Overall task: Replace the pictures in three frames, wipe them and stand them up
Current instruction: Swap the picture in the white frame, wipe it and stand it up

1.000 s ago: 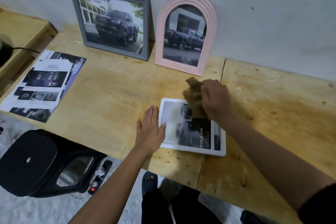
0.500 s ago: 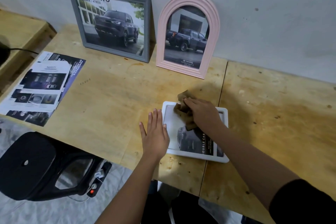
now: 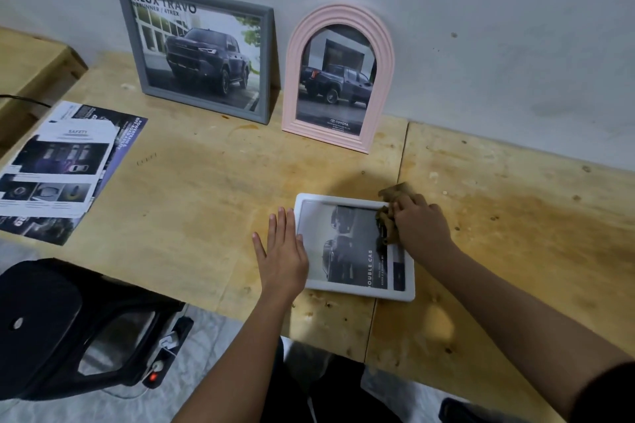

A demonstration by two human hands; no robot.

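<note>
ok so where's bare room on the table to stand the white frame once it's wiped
Widest bare patch: the right board of the table, between the pink frame, the wall and the right hand. A second lies mid-table, between brochures, grey frame and left hand. Crowded: the back left and around the white frame.

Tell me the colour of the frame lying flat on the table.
The frame is white, partly under the brown cloth; the head view shows it best.

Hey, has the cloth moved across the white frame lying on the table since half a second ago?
Yes. The brown cloth under the right hand has slid from the upper middle of the white frame towards its top right corner.
</note>
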